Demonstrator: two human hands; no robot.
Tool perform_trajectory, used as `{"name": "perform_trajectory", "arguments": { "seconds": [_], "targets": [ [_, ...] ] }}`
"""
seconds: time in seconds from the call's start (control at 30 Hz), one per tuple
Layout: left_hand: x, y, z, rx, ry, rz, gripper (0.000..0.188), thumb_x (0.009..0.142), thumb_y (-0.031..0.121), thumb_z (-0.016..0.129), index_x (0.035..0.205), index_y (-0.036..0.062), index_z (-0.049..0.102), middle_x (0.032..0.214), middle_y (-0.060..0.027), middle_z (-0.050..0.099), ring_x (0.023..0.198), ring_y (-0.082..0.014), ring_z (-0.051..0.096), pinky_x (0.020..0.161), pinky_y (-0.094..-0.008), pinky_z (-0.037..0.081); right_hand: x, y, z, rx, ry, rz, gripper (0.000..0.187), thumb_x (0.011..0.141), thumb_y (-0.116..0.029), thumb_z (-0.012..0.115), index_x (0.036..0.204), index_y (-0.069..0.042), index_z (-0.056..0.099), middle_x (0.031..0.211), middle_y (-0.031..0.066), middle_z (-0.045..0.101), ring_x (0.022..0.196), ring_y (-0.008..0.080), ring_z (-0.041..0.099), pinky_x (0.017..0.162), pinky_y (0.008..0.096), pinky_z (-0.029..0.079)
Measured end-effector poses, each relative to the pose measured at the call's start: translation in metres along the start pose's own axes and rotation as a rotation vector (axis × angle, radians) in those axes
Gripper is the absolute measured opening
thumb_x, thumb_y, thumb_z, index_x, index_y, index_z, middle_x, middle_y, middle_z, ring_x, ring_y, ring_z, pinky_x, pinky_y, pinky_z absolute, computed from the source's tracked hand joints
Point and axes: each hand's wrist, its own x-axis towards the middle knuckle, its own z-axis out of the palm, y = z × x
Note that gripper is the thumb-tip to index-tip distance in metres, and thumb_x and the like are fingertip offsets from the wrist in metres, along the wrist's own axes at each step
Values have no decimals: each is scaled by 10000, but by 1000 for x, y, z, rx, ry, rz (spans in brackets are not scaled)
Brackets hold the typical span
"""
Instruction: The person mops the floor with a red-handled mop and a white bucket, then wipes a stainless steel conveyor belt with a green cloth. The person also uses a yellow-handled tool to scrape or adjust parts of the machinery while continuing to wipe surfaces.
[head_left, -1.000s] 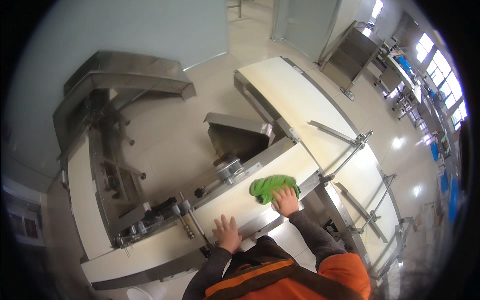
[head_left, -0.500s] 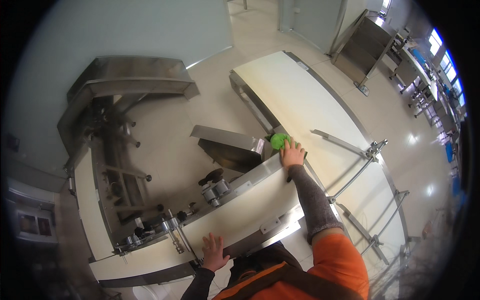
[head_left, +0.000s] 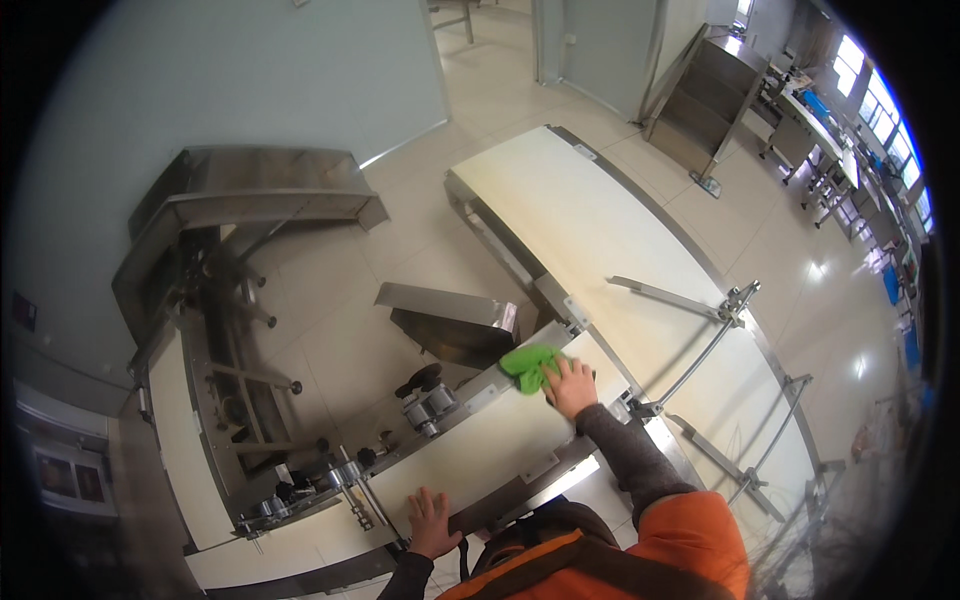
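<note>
My right hand [head_left: 572, 387] presses on a bunched green cloth [head_left: 531, 368], its fingers over the cloth's near edge. The cloth lies on the far edge of the cream conveyor belt [head_left: 470, 440] in front of me, partly over the metal side rail [head_left: 484, 399]. On the same belt, further left, my left hand [head_left: 431, 524] rests with its fingers spread and nothing in it. Just left of that hand, a metal rod assembly [head_left: 364, 500] crosses the belt.
A wider cream conveyor [head_left: 560, 220] with metal guide bars [head_left: 670, 297] runs along the right. Beyond my belt are round metal rollers [head_left: 430, 402] and an angled steel chute [head_left: 448, 325]. A steel hopper [head_left: 270, 185] stands at the far left, and a stepped steel frame [head_left: 705, 100] far right.
My right hand has drawn the green cloth back from the belt's far right corner, nearer to me and slightly left. My left hand stays on the belt. The view has shifted a little.
</note>
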Motion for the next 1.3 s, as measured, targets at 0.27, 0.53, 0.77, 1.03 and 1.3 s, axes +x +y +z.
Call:
{"name": "perform_trajectory", "arguments": {
  "seconds": [0.27, 0.53, 0.77, 1.03, 1.3],
  "targets": [
    [2, -8, 9, -42, 50, 10, 932, 723, 417, 708, 1470, 99, 252, 1520, -332, 17, 1341, -630, 84, 913, -688, 351, 75, 34, 48, -102, 98, 299, 468, 865, -332, 589, 1257, -79, 562, 1288, 157, 510, 1164, 389, 456, 963, 495, 366],
    [-2, 0, 6, -95, 16, -55, 938, 696, 421, 729, 1459, 105, 285, 1524, -325, 11, 1343, -627, 77, 894, -730, 340, -61, -32, 11, -39, 22, 53, 416, 825, -305, 628, 1143, -41, 579, 1247, 207, 515, 1083, 441, 477, 881, 515, 405],
    [1, 5, 0, -121, -3, -96, 955, 696, 406, 726, 1478, 127, 254, 1538, -294, -28, 1349, -621, 51, 899, -717, 346, -94, -94, -9, 56, -128, -159, 299, 784, -317, 657, 908, -61, 564, 950, 135, 508, 889, 361, 517, 661, 480, 431],
    [-14, -11, 9, -361, 337, -174, 600, 735, 261, 689, 1278, 102, 490, 1403, -255, 327, 1283, -480, 337, 914, -570, 422, -95, -151, 6, 80, -123, -354, 295, 729, -314, 671, 880, -75, 586, 1005, 131, 539, 910, 341, 522, 689, 461, 423],
    [-35, -63, 47, -1291, 1035, -786, 89, 816, 65, 588, 806, 76, 501, 736, -12, 496, 669, -176, 511, 616, -326, 442, -96, -166, -3, 53, -164, -160, 343, 746, -323, 670, 955, -67, 576, 1101, 145, 534, 982, 355, 497, 751, 472, 421]
  ]
}}
